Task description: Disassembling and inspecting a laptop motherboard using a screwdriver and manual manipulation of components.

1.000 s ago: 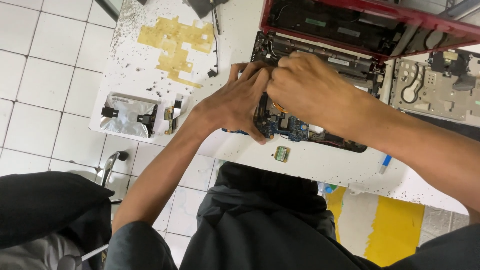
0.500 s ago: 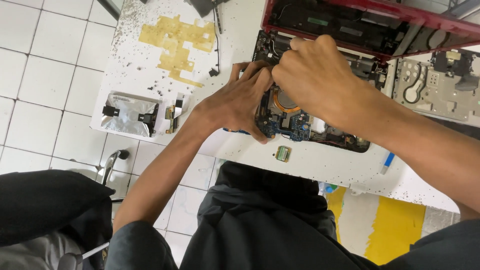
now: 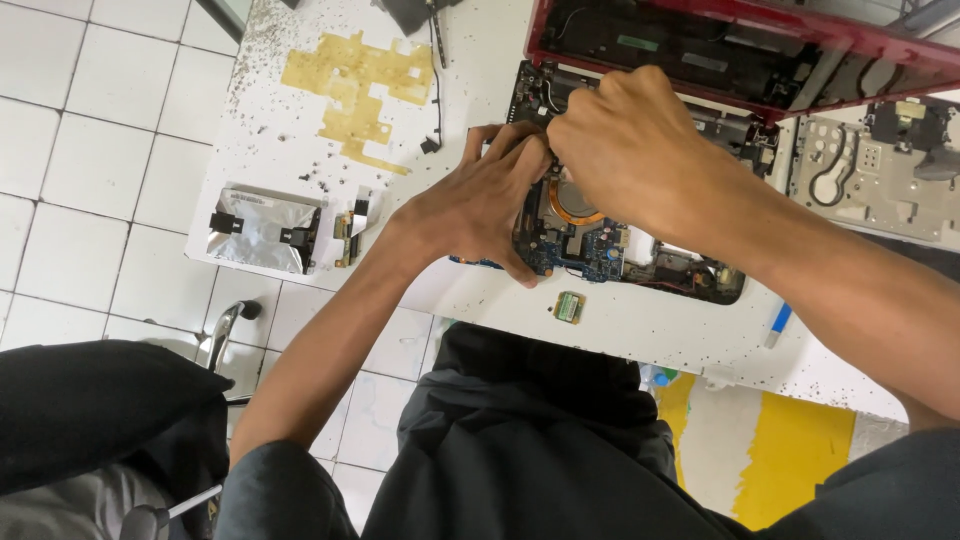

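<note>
An opened red laptop lies on a white table, its blue circuit board and round copper fan exposed. My left hand grips the left edge of the board, thumb pressed on its near side. My right hand is closed over the board's upper part, fingertips meeting the left hand's fingers. What the right fingers pinch is hidden.
A small square chip lies near the table's front edge. A silver drive in its bracket and a small ribbon part sit at left. A grey metal panel lies at right; a blue pen is by the edge.
My right hand has lifted away from the near part of the board, uncovering the copper fan. My left hand stays put on the board's edge.
</note>
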